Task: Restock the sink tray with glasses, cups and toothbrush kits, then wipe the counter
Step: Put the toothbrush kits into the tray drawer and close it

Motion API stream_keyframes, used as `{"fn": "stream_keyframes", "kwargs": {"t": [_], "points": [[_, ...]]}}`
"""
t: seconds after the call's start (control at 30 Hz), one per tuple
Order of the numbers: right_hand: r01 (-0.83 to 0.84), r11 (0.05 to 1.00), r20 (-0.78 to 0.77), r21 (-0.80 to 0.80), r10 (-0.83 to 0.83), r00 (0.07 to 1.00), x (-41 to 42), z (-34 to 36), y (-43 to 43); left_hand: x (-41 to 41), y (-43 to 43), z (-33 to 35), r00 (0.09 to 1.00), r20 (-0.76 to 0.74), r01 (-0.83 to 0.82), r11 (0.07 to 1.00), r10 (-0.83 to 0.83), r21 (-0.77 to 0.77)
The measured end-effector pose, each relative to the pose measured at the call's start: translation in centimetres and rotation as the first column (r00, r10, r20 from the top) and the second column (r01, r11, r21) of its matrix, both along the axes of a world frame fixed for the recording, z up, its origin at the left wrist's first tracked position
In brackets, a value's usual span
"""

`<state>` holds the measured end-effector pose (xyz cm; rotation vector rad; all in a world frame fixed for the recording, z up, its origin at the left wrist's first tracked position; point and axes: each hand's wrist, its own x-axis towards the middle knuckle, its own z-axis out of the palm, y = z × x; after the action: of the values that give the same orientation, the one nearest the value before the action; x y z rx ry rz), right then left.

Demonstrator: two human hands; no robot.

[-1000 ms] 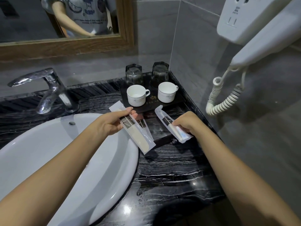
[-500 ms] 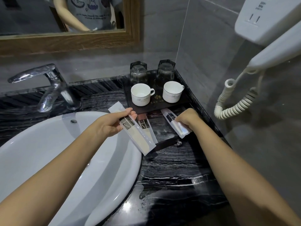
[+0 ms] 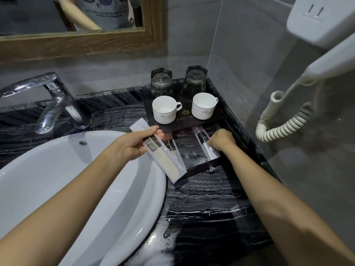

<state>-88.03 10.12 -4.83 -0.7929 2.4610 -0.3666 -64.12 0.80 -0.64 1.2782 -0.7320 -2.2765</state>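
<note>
Below the two cups (image 3: 166,110) – inside the tray's open drawer (image 3: 201,167) – the right hand (image 3: 221,140) now presses its gripped toothbrush kit (image 3: 206,145) lower down; the left hand (image 3: 134,145) still grips another kit (image 3: 163,156) (unmoved).

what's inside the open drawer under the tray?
In the drawer: one packet under the right hand, another partly hidden by the left hand's kit. Anything further back is covered by the tray.

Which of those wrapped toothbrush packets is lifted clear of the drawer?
The long packet in the left hand, held above the basin's edge. The right hand presses another packet into the open drawer.
</note>
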Motion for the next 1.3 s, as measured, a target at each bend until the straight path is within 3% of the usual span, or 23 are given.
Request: {"fn": "stream_keyframes", "kwargs": {"t": [0.1, 0.2, 0.33, 0.97, 1.07, 1.1, 1.17, 1.23, 1.3], "points": [[-0.082, 0.996, -0.110, -0.025, 0.079, 0.991, 0.2, 0.1, 0.4, -0.3, -0.2, -0.2, 1.000, 0.006, 0.023, 1.000, -0.023, -0.011], [-0.267, 0.957, -0.228, -0.110, 0.237, 0.944, 0.9, -0.1, 0.7, -0.6, -0.3, -0.2, 1.000, 0.003, 0.029, 1.000, -0.029, -0.009], [-0.468, 0.882, -0.218, -0.060, 0.446, 0.868, 1.2, -0.5, 0.6, -0.8, -0.2, -0.2, 0.999, -0.002, 0.040, 0.999, -0.040, -0.004], [-0.329, 0.943, -0.199, 0.047, 0.332, 0.922, 1.1, -0.6, 1.3, -1.6, 0.3, -0.4, 0.999, -0.030, 0.034, 0.999, -0.033, 0.019], [-0.360, 0.932, -0.248, -0.050, 0.337, 0.908, 2.0, 0.6, 1.8, -1.7, 0.4, 0.0, 0.999, -0.041, 0.032, 0.999, -0.031, 0.025], [-0.372, 0.916, -0.223, -0.152, 0.335, 0.916, 2.6, 1.3, 2.0, -1.8, 0.5, 0.2, 0.998, -0.046, 0.032, 0.999, -0.031, 0.024], [-0.305, 0.880, 0.024, -0.365, 0.336, 0.941, 4.3, 2.9, 2.6, -2.2, 0.5, 0.6, 0.998, -0.049, 0.040, 0.999, -0.040, 0.004], [-0.233, 0.871, 0.330, -0.432, 0.393, 0.858, 6.5, 4.7, 3.3, -2.7, 0.6, 1.0, 0.997, -0.056, 0.059, 0.998, -0.060, -0.022], [-0.242, 0.869, 0.403, -0.431, 0.426, 0.810, 8.0, 5.5, 4.1, -3.1, 0.9, 1.4, 0.994, -0.080, 0.076, 0.996, -0.079, -0.040]]}}
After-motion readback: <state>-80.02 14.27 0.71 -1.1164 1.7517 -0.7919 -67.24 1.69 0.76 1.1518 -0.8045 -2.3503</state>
